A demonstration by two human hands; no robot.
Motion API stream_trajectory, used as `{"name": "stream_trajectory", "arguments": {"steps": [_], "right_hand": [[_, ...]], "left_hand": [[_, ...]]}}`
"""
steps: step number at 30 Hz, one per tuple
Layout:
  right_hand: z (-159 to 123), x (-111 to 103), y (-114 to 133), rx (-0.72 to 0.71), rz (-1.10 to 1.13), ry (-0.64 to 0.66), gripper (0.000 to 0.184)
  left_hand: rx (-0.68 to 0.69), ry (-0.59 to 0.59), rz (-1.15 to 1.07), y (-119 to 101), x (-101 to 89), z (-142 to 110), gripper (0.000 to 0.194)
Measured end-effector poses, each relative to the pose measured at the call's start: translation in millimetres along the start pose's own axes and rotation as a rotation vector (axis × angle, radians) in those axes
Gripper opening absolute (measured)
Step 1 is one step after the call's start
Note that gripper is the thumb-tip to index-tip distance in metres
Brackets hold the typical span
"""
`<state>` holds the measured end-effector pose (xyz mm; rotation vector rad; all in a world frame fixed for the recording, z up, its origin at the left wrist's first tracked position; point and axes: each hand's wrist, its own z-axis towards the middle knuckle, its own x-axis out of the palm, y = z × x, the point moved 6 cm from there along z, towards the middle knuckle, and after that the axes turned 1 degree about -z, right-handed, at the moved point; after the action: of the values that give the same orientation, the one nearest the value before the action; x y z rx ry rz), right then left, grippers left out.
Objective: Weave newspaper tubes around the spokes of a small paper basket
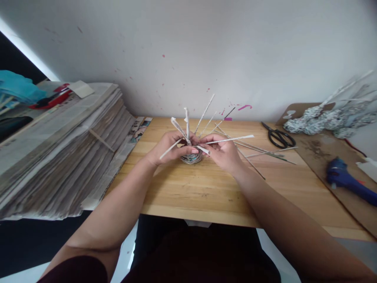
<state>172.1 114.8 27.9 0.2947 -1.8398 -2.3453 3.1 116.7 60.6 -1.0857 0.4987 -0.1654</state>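
A small woven basket of rolled newspaper (pixel 191 158) stands on the wooden table, with several paper tubes sticking up and out of its rim. My left hand (pixel 173 147) is closed around the basket's left side, its thumb lying along the front rim. At the right side, my right hand (pixel 221 151) pinches a white paper tube (pixel 235 139) that points out to the right. A shorter tube end (pixel 204 149) juts forward between the two hands. My fingers hide much of the basket's rim and back.
Loose paper tubes (pixel 259 148) lie to the right, near black scissors (pixel 278 136). Farther right, a blue glue gun (pixel 347 179) rests on cardboard (pixel 316 157), with woven paper pieces (pixel 321 121) behind. A tall newspaper stack (pixel 67 153) stands at the left. The wall (pixel 188 51) closes off the back.
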Motion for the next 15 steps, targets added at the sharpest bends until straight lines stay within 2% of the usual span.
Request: {"name": "stream_trajectory", "arguments": {"steps": [4, 7, 11, 15], "right_hand": [[0.3, 0.1, 3.2, -0.085, -0.067, 0.011, 0.016], [0.9, 1.4, 3.1, -0.151, -0.093, 0.024, 0.014], [0.2, 5.2, 3.9, -0.209, -0.117, 0.040, 0.016], [-1.8, 10.3, 6.5, -0.216, -0.154, 0.074, 0.012]], "left_hand": [[-0.014, 0.091, -0.035, -4.4, -10.0, -2.5, 0.029], [-0.021, 0.125, -0.098, 0.1, -17.1, -3.1, 0.029], [-0.056, 0.111, -0.157, 10.8, -22.5, -2.0, 0.036], [-0.080, 0.095, -0.174, 12.5, -20.1, -1.9, 0.032]]}}
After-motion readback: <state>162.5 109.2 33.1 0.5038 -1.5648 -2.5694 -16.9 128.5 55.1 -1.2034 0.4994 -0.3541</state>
